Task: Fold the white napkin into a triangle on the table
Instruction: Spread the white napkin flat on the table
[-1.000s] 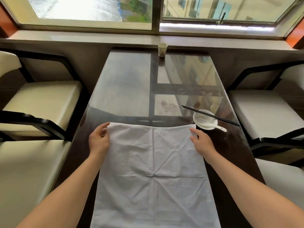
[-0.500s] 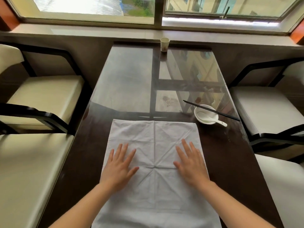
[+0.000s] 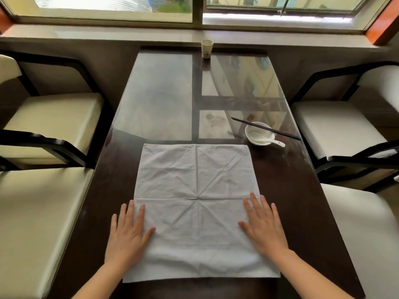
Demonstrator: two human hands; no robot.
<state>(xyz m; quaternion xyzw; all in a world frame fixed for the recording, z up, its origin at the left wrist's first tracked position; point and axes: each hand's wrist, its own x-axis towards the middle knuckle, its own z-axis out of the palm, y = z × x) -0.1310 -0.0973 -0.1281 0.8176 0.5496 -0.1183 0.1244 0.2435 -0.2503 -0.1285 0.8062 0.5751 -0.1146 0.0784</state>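
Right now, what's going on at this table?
A person has a white napkin spread out square on the dark table. The left hand lies flat over its left edge and the right hand flat over its right edge, fingers straight. The cloth shows creases but no fold has been made yet. Past its far right corner sits a bowl with a spoon in it and chopsticks across it; a paper cup stands at the far end.

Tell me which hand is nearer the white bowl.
Right. The right hand presses the napkin at its right edge, toward the bowl; the left hand presses the opposite edge.
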